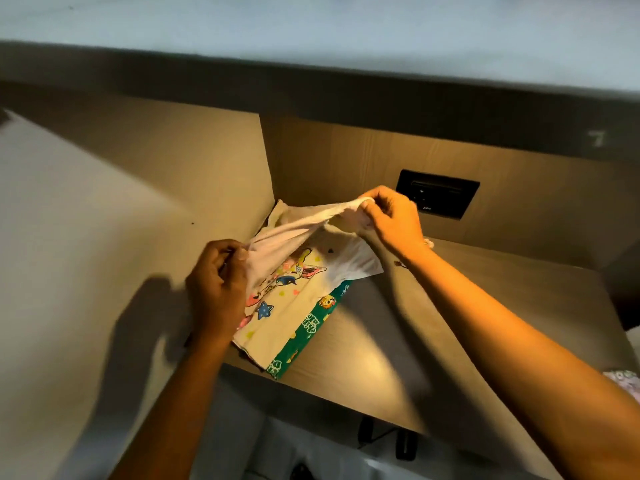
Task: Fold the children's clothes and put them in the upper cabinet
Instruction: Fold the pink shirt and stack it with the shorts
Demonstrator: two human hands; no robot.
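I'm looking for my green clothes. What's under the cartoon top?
A green printed cloth lies under the cartoon top, only its right edge peeking out. The rest is covered, so anything else beneath is hidden.

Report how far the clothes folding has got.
Done: green printed garment looks folded on the wooden shelf. In hand: left hand and right hand pinch the white cartoon-print garment, stretched over it. Left: folding it flat; another patterned piece shows at the right edge.
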